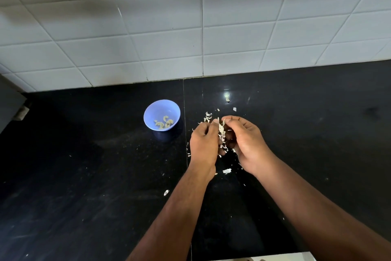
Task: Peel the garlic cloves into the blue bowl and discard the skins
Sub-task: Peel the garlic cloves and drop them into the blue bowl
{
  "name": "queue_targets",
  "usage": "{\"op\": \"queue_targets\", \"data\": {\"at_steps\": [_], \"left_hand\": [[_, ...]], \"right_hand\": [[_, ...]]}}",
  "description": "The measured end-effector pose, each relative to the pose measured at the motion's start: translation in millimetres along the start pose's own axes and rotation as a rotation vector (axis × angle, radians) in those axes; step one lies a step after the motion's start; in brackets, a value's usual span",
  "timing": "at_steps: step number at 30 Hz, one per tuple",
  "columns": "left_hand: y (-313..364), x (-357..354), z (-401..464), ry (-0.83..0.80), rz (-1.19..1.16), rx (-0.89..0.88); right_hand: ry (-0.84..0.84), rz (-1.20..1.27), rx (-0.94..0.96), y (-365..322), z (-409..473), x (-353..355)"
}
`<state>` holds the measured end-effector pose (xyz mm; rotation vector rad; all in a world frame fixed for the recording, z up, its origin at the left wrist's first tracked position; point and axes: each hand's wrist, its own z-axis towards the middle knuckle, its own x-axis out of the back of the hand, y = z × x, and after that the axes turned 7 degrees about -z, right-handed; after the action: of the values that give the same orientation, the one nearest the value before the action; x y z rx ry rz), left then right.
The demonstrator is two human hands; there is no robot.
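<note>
Item: garlic clove [221,128], part-skinned, held above the worktop [84,176] between both hands, right of the worktop's seam and towards its back edge. A pale strip of skin stood up from it; the clove itself was mostly hidden by fingers.

Grip, left hand [203,144]: fingers curled in, thumb and forefinger pinched on the clove or its skin; which of the two could not be told.

Grip, right hand [245,140]: fingers curled, fingertips closed on the top of the skin strip, apparently pulling it away.

Step in hand, by judgement: peeling of one clove, midway; skin not yet fully off. The next move would call for stripping the remaining skin, then carrying the bare clove leftward to the bowl and letting it drop in.

Blue bowl [161,117]: stood upright on the worktop, just left of the seam, near the hands but apart from them. It held several peeled cloves [164,123] lying at the bottom.

Loose skins [208,116]: scattered in flakes on the worktop around and beneath the hands, with larger scraps nearer the front edge. None yet discarded.

Surround: black polished worktop, backed by a white tiled wall [190,38].
</note>
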<state>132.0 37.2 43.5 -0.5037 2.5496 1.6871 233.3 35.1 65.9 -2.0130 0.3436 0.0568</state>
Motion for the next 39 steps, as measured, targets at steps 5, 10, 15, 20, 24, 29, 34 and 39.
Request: {"op": "queue_targets", "data": {"at_steps": [5, 10, 15, 20, 24, 29, 34, 39], "left_hand": [[4, 5, -4, -0.075, -0.006, -0.099], [9, 7, -6, -0.107, 0.055, -0.142], [9, 7, -7, -0.082, 0.095, -0.174], [7, 7, -7, -0.008, 0.222, -0.249], [4, 3, -9, -0.025, 0.243, -0.235], [-5, 5, -11, -0.031, 0.266, -0.208], [-10, 6, -14, -0.011, 0.314, -0.252], [-12, 14, -4, 0.049, 0.368, -0.277]], "right_hand": [[0.035, -0.16, 0.077, 2, 2, 7], [0.048, -0.187, 0.126, -2, 3, 10], [0.045, -0.22, 0.15, -3, 4, 13], [0.053, -0.284, 0.205, 2, 4, 13], [0.044, -0.242, 0.144, 0, 3, 9], [-0.042, -0.097, -0.128, -8, 7, 7], [-0.071, -0.04, -0.229, -6, 9, 10], [-0.102, -0.124, -0.063, 2, 5, 11]]}}
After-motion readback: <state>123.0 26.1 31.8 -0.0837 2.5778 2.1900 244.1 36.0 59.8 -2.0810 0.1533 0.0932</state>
